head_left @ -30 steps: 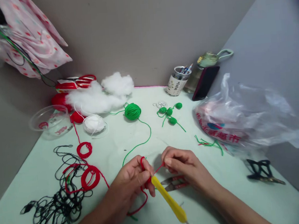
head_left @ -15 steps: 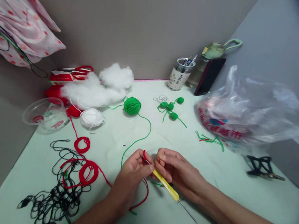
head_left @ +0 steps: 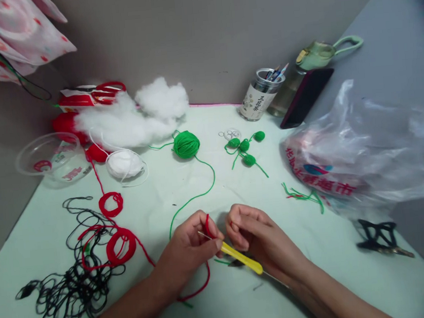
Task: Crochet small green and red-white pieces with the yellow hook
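My left hand (head_left: 195,242) is closed around a crochet hook (head_left: 243,258) with a yellow handle and a thin metal shaft at each end. A loop of red yarn (head_left: 208,224) lies across the same fingers, and its strand hangs below the hand. Just to the right, my right hand (head_left: 253,232) is closed with thumb and forefinger pinched together; whatever is in that pinch is too small or hidden to name. The hook's far shaft passes by the right wrist. Under the hands lies a short piece of green yarn (head_left: 221,262).
Behind the hands sit a green yarn ball (head_left: 186,144) and small green crocheted pieces (head_left: 248,160). Tangled black cord (head_left: 78,284) and red yarn coils (head_left: 120,246) lie left, near white stuffing (head_left: 119,122). A plastic bag (head_left: 363,150) and black claw clip (head_left: 378,236) are right.
My right hand has moved slightly away from the left, so the gap between them is wider. The hook's handle has swung to a flatter angle, pointing more to the right.
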